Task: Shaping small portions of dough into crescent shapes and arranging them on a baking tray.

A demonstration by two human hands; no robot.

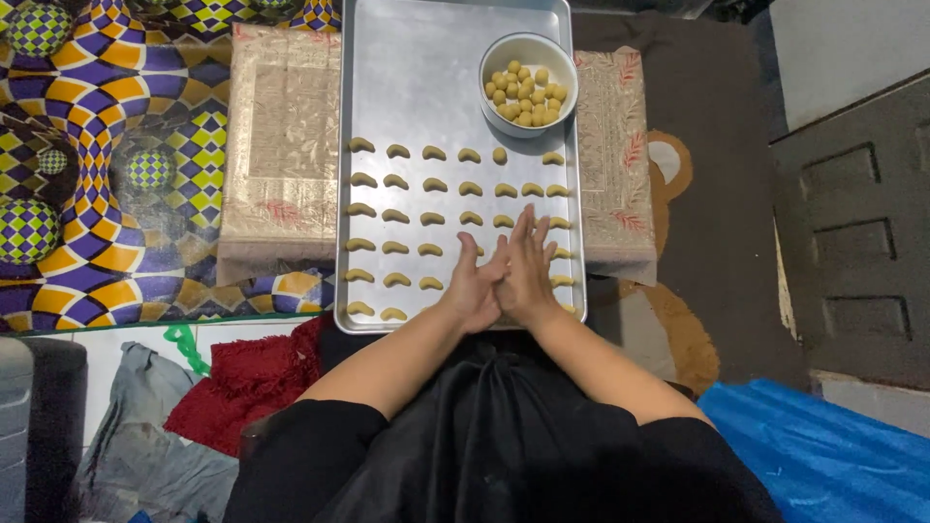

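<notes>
Currently: hands pressed palm to palm over the baking tray [387, 58].
Left hand [472, 291] against right hand [528, 276], fingers straight; crescent dough pieces [395, 215] in rows, white bowl of dough balls [528, 84] at far corner.

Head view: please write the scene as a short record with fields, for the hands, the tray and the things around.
left hand: palm pressed against the right hand, over the near end of the tray
right hand: palm against the left, fingers straight; whether anything lies between the palms is hidden
tray: silver metal, far half bare
dough crescents: yellow, in rows on the near half
white bowl: on the tray's far right corner, holds small dough balls
patterned cloth: beige, under the tray
</notes>
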